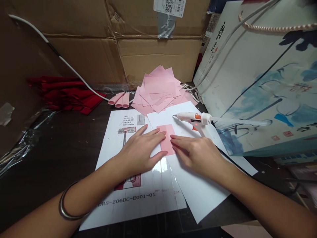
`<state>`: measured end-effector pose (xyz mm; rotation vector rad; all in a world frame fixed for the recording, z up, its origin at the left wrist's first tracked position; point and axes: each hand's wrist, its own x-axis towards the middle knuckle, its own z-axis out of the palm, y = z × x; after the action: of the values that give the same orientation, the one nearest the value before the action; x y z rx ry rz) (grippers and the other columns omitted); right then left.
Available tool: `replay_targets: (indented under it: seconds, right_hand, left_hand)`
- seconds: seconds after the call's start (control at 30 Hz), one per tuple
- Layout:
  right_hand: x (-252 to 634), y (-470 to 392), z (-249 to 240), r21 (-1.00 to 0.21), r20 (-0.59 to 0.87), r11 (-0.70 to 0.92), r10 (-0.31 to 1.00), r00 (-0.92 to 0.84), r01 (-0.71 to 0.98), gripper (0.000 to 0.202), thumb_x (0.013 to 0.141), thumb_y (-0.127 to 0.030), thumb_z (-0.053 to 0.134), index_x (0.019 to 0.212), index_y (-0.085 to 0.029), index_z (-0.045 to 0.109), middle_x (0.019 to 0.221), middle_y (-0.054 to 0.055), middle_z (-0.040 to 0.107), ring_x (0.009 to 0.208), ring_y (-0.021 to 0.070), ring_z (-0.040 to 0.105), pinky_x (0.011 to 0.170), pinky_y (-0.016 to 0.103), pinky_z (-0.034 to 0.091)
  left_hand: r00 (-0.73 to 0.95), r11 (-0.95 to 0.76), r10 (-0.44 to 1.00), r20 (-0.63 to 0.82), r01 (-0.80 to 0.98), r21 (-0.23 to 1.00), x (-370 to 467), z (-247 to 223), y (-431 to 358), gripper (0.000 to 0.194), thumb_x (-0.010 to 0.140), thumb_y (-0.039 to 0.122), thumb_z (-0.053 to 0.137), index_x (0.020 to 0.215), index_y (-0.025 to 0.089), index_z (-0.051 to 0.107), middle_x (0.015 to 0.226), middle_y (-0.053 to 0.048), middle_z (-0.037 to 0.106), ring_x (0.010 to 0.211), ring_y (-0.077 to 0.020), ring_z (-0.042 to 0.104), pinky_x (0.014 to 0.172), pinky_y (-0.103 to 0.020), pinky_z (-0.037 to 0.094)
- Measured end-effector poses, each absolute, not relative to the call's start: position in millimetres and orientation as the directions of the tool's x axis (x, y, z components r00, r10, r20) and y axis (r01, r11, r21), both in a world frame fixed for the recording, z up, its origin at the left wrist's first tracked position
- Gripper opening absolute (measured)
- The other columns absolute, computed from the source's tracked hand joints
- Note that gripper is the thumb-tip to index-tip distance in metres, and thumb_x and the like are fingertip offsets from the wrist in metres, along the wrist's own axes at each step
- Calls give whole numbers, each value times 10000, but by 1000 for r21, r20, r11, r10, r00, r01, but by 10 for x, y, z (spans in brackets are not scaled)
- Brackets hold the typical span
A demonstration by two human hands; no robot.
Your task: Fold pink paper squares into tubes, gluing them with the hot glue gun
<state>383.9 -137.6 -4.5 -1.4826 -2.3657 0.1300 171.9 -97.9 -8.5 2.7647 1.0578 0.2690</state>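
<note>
A small pink rectangular sheet [167, 144] lies flat on white paper between my two hands. My left hand [141, 148] rests over its left side, fingers spread and the index fingertip and thumb touching it. From the other side, my right hand [195, 150] reaches in with stretched fingers, their tips at the sheet's right edge. A white and orange glue gun [193, 118] with a clear glue stick in its back end stands just beyond my right hand. Under my left hand and forearm is a printed instruction sheet [109, 178], partly covered.
Loose pink sheets [159, 87] are piled at the back, beside several pink rolled tubes [120, 99]. Red folded pieces [66, 94] lie back left. Cardboard boxes [158, 58] wall the rear; a large patterned bag [260, 86] stands right. A white cable [71, 69] hangs at left.
</note>
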Motion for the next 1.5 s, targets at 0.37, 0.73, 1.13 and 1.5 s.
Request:
replay_targets:
  seconds: [0.37, 0.73, 1.13, 1.5]
  right_hand:
    - [3828, -1350, -73, -415, 325, 630, 777, -540, 657, 267, 895, -151, 487, 1055, -155, 702, 1038, 42, 744, 900, 178, 701, 787, 309, 546]
    - [3728, -1359, -43, -194, 131, 650, 759, -638, 735, 444, 887, -123, 454, 1312, -150, 580, 1313, 80, 625, 819, 207, 717, 623, 320, 517]
    - [3661, -1567, 34, -50, 15, 693, 720, -693, 719, 497, 865, -170, 411, 1330, -64, 550, 1413, 129, 518, 686, 243, 713, 485, 387, 457]
    - [3717, -1650, 76, -225, 140, 737, 672, -727, 638, 340, 828, -181, 460, 1070, -135, 695, 1168, 105, 706, 695, 198, 702, 508, 308, 469]
  left_hand:
    - [714, -710, 691, 111, 641, 290, 1712, -88, -964, 483, 932, 469, 478, 1305, 167, 522, 1358, -87, 586, 1315, -262, 487, 1147, -538, 268]
    - [692, -666, 719, 61, 662, 343, 1721, -44, -969, 490, 919, 442, 495, 1332, 178, 497, 1366, -68, 580, 1325, -262, 476, 1158, -549, 245]
    - [718, -666, 696, -28, 660, 348, 1658, 68, -943, 551, 856, 133, 332, 1390, 200, 449, 1449, -49, 495, 1376, -205, 413, 1175, -573, 167]
    - [694, -666, 719, 35, 675, 317, 1702, -15, -933, 406, 949, 330, 415, 1330, 221, 504, 1367, -65, 581, 1315, -237, 492, 1164, -558, 197]
